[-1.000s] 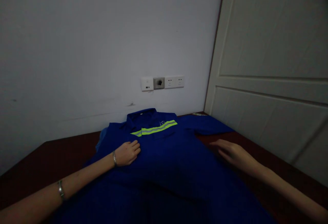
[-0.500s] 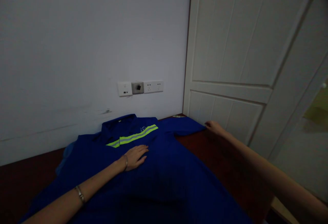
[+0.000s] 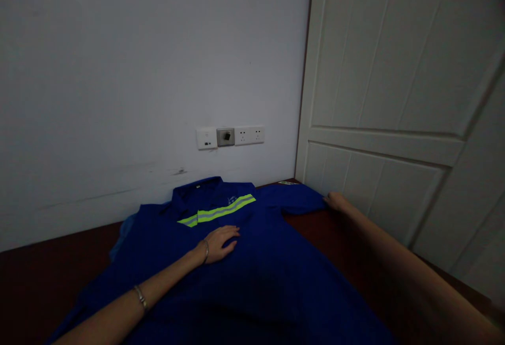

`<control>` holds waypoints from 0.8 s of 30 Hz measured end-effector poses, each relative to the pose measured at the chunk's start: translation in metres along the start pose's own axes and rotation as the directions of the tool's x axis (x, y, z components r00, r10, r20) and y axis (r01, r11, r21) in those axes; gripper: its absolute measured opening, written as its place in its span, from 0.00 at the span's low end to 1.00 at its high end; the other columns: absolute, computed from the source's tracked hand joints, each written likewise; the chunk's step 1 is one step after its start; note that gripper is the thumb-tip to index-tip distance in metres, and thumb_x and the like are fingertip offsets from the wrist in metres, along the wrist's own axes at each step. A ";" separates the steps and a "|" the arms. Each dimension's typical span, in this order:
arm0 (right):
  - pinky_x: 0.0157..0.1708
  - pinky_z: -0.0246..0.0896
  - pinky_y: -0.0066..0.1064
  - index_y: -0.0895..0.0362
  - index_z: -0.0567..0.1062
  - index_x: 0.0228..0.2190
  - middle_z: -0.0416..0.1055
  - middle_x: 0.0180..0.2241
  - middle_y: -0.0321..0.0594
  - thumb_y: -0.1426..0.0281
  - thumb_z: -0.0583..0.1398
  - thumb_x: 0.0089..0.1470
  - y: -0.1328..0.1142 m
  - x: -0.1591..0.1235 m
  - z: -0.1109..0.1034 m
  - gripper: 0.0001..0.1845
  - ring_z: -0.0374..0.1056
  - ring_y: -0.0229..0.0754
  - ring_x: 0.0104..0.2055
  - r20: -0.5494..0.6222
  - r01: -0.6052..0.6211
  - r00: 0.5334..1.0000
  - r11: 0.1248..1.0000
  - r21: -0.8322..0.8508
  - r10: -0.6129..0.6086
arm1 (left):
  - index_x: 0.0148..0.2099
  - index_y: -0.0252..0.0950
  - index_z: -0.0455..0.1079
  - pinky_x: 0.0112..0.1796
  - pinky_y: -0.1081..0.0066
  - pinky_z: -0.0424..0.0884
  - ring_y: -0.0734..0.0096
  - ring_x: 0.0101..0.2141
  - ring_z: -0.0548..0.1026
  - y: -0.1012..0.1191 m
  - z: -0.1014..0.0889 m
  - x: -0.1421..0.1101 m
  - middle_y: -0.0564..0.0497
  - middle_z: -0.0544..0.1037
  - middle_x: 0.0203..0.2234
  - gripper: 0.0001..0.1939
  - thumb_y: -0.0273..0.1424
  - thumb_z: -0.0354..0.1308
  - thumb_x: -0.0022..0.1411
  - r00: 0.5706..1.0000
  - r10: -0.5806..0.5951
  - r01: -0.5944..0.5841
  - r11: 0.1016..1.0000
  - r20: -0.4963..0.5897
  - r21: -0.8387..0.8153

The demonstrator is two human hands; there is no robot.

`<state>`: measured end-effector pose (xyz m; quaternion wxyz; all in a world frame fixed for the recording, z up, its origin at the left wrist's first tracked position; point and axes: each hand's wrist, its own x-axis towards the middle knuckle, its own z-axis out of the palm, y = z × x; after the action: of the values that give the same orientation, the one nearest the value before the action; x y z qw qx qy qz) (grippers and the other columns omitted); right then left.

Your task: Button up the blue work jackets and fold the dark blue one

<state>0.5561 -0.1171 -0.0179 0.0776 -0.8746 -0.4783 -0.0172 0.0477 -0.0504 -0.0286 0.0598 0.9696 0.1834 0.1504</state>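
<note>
A blue work jacket (image 3: 272, 250) with a yellow-green reflective stripe across its chest lies spread out, its collar towards the wall. My left hand (image 3: 221, 243) rests flat on the chest just below the stripe, fingers stretched out. At the far right my right hand (image 3: 334, 201) pinches the end of the jacket's sleeve, which reaches out towards the white panelled door. The near part of the jacket is dark and runs out of view at the bottom.
The jacket lies on a dark red-brown tabletop (image 3: 90, 245) against a pale wall (image 3: 118, 71). Sockets (image 3: 249, 135) sit low on that wall. A white panelled door (image 3: 379, 166) stands at the right. Some lighter blue cloth (image 3: 123, 234) shows beneath the jacket's left edge.
The view has turned slightly left, so everything sits further right in the picture. Both hands keep their places on the jacket, the right still at the sleeve end.
</note>
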 end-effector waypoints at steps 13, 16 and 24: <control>0.39 0.59 0.34 0.70 0.72 0.41 0.69 0.42 0.61 0.70 0.48 0.56 0.016 0.004 0.020 0.20 0.66 0.50 0.45 -0.001 -0.073 0.997 0.997 -0.026 0.073 | 0.50 0.38 0.64 0.54 0.61 0.59 0.66 0.53 0.63 0.001 -0.001 0.001 0.47 0.68 0.51 0.17 0.35 0.45 0.62 1.000 0.001 -0.001 0.999 0.002 -0.032; 0.37 0.59 0.33 0.70 0.71 0.41 0.69 0.41 0.62 0.73 0.46 0.56 0.018 0.002 0.019 0.19 0.66 0.50 0.44 -0.017 -0.083 0.996 0.996 -0.033 0.082 | 0.50 0.37 0.64 0.54 0.61 0.59 0.66 0.53 0.63 0.000 -0.001 0.001 0.46 0.68 0.51 0.17 0.35 0.45 0.61 1.000 -0.001 0.001 0.999 0.003 -0.037; 0.36 0.58 0.34 0.66 0.72 0.38 0.69 0.40 0.58 0.78 0.48 0.52 0.010 -0.012 0.010 0.16 0.67 0.50 0.43 -0.047 -0.055 0.998 0.997 -0.053 0.053 | 0.49 0.37 0.66 0.53 0.63 0.60 0.66 0.52 0.64 0.003 -0.001 -0.001 0.47 0.69 0.51 0.16 0.34 0.47 0.60 0.999 -0.010 0.007 0.996 -0.036 -0.089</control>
<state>0.5576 -0.1310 -0.0303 0.0653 -0.8884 -0.4519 -0.0479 0.0475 -0.0531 -0.0276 0.1001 0.9624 0.1816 0.1756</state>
